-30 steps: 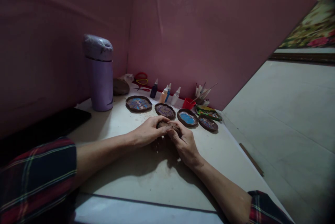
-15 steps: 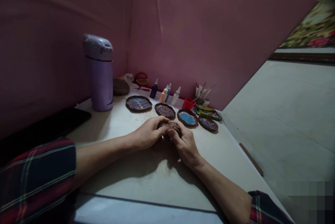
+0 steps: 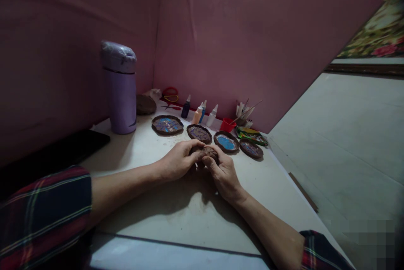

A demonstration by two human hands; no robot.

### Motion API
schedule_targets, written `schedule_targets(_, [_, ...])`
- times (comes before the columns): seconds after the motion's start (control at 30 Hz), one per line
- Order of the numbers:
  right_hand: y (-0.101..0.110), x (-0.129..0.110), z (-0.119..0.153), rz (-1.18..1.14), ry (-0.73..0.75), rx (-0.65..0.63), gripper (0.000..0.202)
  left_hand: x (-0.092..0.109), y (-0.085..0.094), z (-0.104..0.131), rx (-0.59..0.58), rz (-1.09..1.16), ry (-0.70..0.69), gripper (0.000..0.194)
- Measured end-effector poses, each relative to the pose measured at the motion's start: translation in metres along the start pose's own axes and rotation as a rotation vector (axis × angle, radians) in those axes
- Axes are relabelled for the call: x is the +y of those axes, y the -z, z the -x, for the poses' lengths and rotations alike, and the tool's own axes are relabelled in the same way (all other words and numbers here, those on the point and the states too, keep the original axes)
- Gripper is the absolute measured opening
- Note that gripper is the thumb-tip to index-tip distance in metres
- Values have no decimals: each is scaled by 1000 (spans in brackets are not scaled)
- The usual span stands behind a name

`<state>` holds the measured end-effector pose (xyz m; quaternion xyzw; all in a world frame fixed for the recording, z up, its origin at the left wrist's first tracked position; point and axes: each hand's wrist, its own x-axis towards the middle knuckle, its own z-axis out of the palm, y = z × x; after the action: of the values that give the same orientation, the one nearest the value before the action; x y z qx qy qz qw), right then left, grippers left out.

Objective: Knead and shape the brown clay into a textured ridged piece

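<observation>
A lump of brown clay is gripped between both hands above the white table. My left hand curls round its left side, thumb toward me. On its right side my right hand presses with the thumb on the near face and the fingers behind. Much of the lump is hidden by the fingers. Just beyond the hands lie several shallow brown clay dishes: one speckled with blue, one purplish, one with a solid blue middle and a smaller one at the right.
A lilac tumbler stands at the left, near a dark flat object. Behind the dishes are a bigger clay lump, scissors, paint bottles, a red cup and brushes. Pink panels border the table.
The thumbs and fingers have shifted very slightly on the clay, and a little more of its top shows. Everything else stays in place.
</observation>
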<state>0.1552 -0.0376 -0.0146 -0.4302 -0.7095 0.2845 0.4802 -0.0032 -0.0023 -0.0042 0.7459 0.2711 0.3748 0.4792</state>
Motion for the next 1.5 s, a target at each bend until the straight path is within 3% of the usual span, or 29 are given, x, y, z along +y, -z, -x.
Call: schedule_targets(1.5, [-2,-2,-1,-83,-8,4,24,0,-1,1,-9,76,27,32])
